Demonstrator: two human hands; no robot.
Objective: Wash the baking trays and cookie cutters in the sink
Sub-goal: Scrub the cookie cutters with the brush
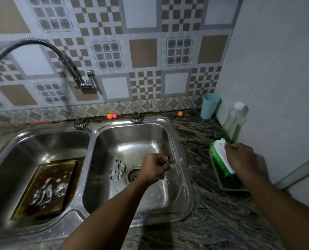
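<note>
The left hand curls round one metal cookie cutter, holding it over the right basin. Two more cutters lie on that basin's floor beside the drain, just left of the fist. One sudsy baking tray lies in the left basin. The right hand grips a green-bristled scrub brush by its white back, over a shallow dish on the counter, near one bottle and one teal cup.

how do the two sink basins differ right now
The left basin holds a dark, sudsy baking tray; the right basin holds loose cookie cutters by its drain. The left hand grips a cutter over the right basin; no hand is over the left. Both are steel.
</note>
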